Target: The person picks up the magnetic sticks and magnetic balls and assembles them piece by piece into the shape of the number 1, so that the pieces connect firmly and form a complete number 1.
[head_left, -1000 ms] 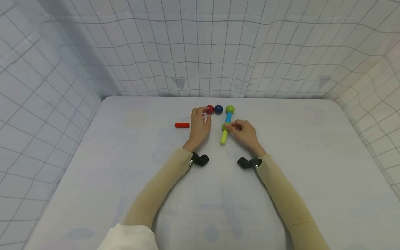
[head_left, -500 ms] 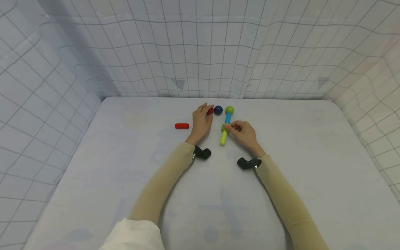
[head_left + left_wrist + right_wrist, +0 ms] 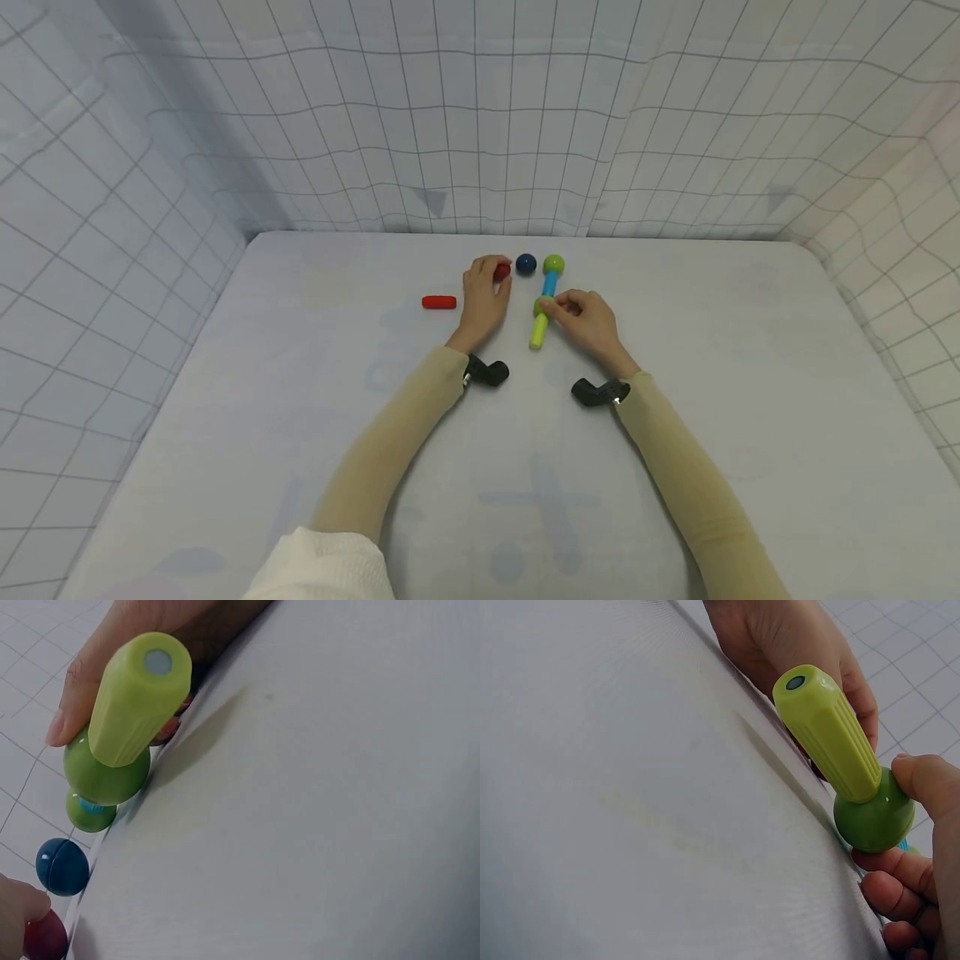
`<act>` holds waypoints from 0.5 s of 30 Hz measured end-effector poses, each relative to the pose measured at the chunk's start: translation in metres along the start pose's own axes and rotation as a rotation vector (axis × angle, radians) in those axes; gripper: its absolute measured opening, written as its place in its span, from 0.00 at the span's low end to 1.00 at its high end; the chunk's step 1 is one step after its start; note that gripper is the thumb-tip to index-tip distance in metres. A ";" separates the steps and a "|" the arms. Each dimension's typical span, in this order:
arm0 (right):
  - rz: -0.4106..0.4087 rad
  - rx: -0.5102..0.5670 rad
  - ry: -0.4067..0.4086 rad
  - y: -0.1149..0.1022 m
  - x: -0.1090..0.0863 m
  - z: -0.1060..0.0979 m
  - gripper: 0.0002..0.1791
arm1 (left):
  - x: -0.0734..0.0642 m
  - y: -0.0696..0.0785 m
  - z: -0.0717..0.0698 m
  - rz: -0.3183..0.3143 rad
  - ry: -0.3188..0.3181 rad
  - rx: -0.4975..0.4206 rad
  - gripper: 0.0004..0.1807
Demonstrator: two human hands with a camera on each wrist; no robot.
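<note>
Red glossy ball [image 3: 502, 271] sits at the table's far edge [image 3: 300, 237], pinched under our curled left hand [image 3: 482, 297]; our right hand [image 3: 591, 319] pinches the lying green-and-blue ball-and-rod chain [image 3: 543, 305].

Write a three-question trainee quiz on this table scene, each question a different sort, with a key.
1. True or false: the right hand pinches the green ball in the middle of the rod chain.
2. Which ball does the left hand grip? A. red ball B. blue ball C. green ball
3. Fill in: the lone red rod lies on the table to the ____ of the left hand.

Key: 1. true; 2. A; 3. left
</note>
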State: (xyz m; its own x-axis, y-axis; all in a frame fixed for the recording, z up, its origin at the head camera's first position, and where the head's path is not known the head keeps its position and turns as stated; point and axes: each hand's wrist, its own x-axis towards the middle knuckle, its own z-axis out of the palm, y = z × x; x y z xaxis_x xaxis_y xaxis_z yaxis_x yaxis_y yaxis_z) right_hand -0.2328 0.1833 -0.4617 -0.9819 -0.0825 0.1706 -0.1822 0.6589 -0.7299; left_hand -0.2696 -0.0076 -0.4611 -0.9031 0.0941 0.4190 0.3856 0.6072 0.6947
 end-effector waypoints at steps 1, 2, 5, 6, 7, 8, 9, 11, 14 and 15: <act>0.001 0.001 -0.001 0.000 0.000 0.000 0.20 | -0.001 0.000 0.000 -0.004 0.007 -0.005 0.13; 0.001 0.001 -0.001 0.000 0.000 0.000 0.21 | -0.002 0.000 -0.001 -0.014 0.010 -0.013 0.13; -0.001 0.001 0.002 0.001 0.000 0.001 0.21 | -0.004 0.002 -0.002 -0.048 0.007 -0.035 0.12; -0.004 0.001 0.003 0.002 0.000 0.001 0.21 | -0.005 0.002 -0.002 -0.055 0.004 -0.037 0.11; -0.007 0.002 0.005 0.002 0.000 0.001 0.20 | -0.005 0.002 -0.002 -0.060 0.001 -0.040 0.11; -0.009 0.002 0.006 0.002 0.000 0.001 0.20 | -0.006 0.002 -0.002 -0.063 -0.002 -0.043 0.10; -0.012 0.002 0.008 0.003 0.000 0.001 0.20 | -0.006 0.002 -0.002 -0.061 -0.002 -0.042 0.09; -0.018 0.004 0.007 0.003 0.000 0.001 0.20 | -0.008 0.002 -0.002 -0.059 -0.006 -0.043 0.08; -0.020 0.007 0.004 0.004 0.000 0.002 0.21 | -0.010 0.002 -0.003 -0.056 -0.013 -0.044 0.06; -0.021 0.006 0.004 0.004 0.000 0.002 0.21 | -0.011 0.002 -0.003 -0.056 -0.015 -0.046 0.06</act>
State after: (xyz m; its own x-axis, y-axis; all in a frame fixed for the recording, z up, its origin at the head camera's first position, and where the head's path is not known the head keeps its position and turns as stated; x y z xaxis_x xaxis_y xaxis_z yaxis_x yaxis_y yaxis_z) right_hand -0.2340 0.1844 -0.4654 -0.9776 -0.0932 0.1889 -0.2033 0.6523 -0.7302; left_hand -0.2582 -0.0099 -0.4624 -0.9260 0.0735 0.3703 0.3426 0.5754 0.7427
